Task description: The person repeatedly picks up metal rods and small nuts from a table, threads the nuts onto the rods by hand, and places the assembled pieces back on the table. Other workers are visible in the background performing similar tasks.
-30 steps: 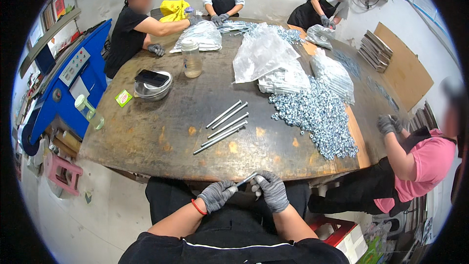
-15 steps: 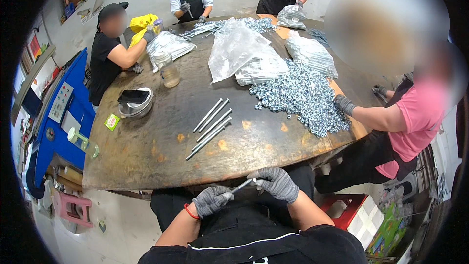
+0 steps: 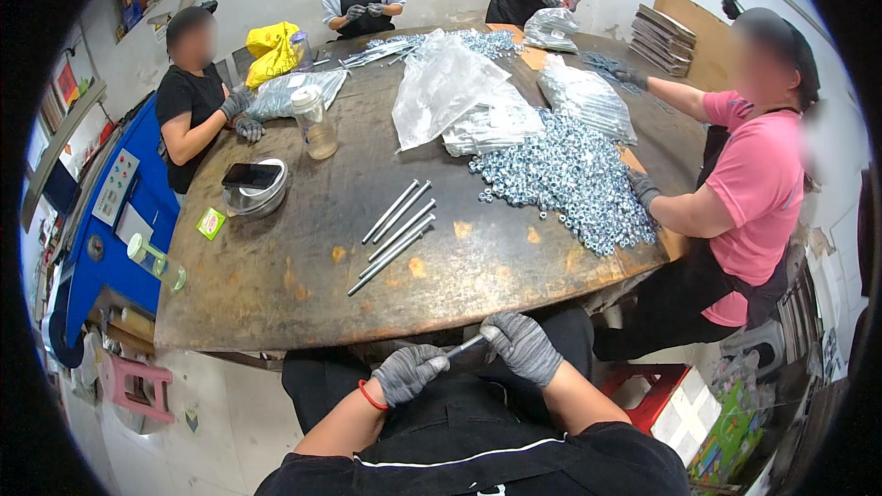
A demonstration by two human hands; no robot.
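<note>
In front of my lap, just off the table's near edge, a long metal bolt (image 3: 467,345) spans the gap between my hands. My left hand (image 3: 409,375), in a grey glove, is closed around one end. The gloved fingers of my right hand (image 3: 524,349) are pinched round the other end; whether a nut is inside them is hidden. Several similar bolts (image 3: 390,259) lie side by side on the table ahead. Beyond them to the right spreads a big heap of loose shiny nuts (image 3: 570,186).
Filled plastic bags (image 3: 491,124) lie behind the nuts on the dark table (image 3: 276,298). A jar (image 3: 315,133), a bowl (image 3: 241,206) with a phone on it and a green packet (image 3: 210,223) are at left. Several co-workers surround the table; one wears a pink shirt (image 3: 753,184).
My hands have shifted slightly right, still holding the bolt. The pink-shirted co-worker now sits back, one arm stretched over the table. At left, a co-worker's raised hand has come down by a bag.
</note>
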